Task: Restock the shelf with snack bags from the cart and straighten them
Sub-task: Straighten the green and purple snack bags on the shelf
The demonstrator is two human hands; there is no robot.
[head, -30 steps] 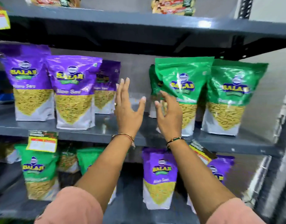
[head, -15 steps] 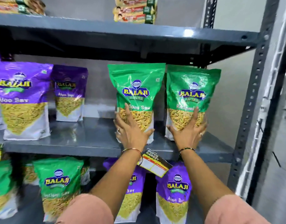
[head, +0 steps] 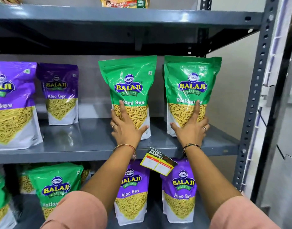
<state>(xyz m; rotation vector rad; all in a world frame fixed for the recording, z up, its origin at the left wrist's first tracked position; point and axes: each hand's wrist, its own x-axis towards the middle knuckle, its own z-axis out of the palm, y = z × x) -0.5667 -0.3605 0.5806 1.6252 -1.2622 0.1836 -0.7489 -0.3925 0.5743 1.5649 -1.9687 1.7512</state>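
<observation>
Two green Ratlami Sev bags stand upright side by side on the grey middle shelf (head: 85,146). My left hand (head: 125,128) lies flat with spread fingers against the lower front of the left green bag (head: 128,86). My right hand (head: 191,128) presses the same way on the lower front of the right green bag (head: 192,83). Neither hand wraps around its bag. Two purple Aloo Sev bags stand further left on the same shelf, a near one (head: 11,104) and a smaller-looking one (head: 60,95) set further back.
A yellow price tag (head: 158,163) hangs askew from the shelf's front edge between my forearms. Below stand green (head: 55,187) and purple bags (head: 132,192). The perforated upright post (head: 255,96) bounds the shelf on the right. Packets (head: 125,3) sit on the top shelf.
My hands went from hovering in the air to pressing on the two green bags. The view shifted right and closer, and the bags now stand straighter, side by side.
</observation>
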